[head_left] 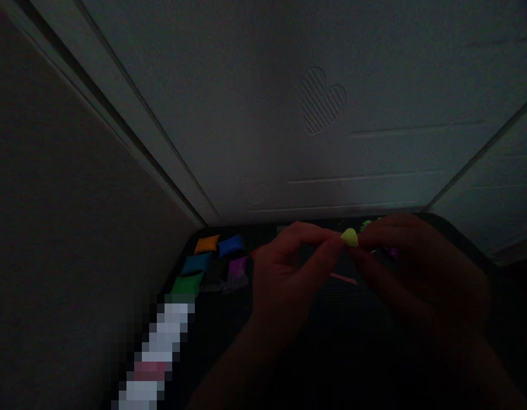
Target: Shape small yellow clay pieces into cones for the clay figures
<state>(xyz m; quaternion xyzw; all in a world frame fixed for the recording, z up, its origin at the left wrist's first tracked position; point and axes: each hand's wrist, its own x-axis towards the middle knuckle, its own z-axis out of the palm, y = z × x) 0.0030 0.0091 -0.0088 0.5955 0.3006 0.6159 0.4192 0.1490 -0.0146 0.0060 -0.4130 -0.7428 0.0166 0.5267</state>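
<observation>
Over a dark table (338, 319), a left hand (284, 279) pinches a small yellow lump (351, 237); in dim light, the right hand (425, 267) appears to grip it too.

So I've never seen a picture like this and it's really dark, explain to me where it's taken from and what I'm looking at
There's no machine here, just a person's two bare hands. The single picture comes from a camera worn on that person's head, looking forward and down.

The left hand pinches a small yellow lump between its fingertips. The right hand has its fingertips at the lump's other side; it's too dark to tell how firmly they hold it.

On the dark surface, colored packets lie to the left, and a pink strip shows between the hands.
</observation>
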